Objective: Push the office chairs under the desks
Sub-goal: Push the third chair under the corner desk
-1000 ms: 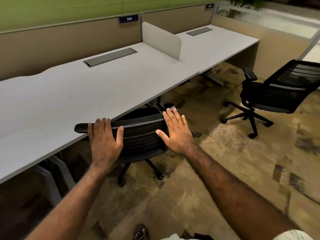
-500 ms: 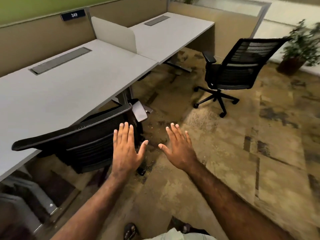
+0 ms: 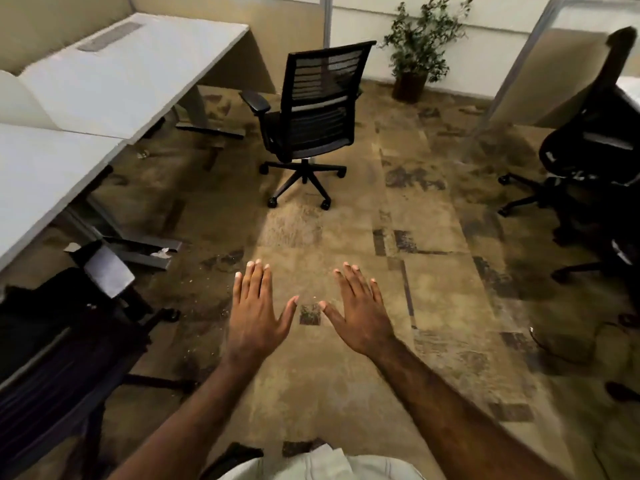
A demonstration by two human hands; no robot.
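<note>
A black mesh office chair [image 3: 311, 112] stands out on the carpet, right of the far white desk [image 3: 131, 64], its back toward me. Another black chair [image 3: 62, 341] sits at lower left, tucked against the near white desk [image 3: 41, 174]. A third black chair [image 3: 595, 147] stands at the right edge. My left hand [image 3: 256, 317] and my right hand [image 3: 360, 313] hover side by side over bare carpet, palms down, fingers spread, holding nothing and touching no chair.
A potted plant [image 3: 419, 46] stands by the back partition. A white divider panel [image 3: 24, 102] separates the two desks. Grey desk legs [image 3: 138, 244] rest on the patterned carpet. A dark cable [image 3: 554, 344] lies on the floor at right.
My hands have left the near chair's backrest and now hang over open carpet. The view has swung right, so the far chair sits ahead and a third chair appears.
</note>
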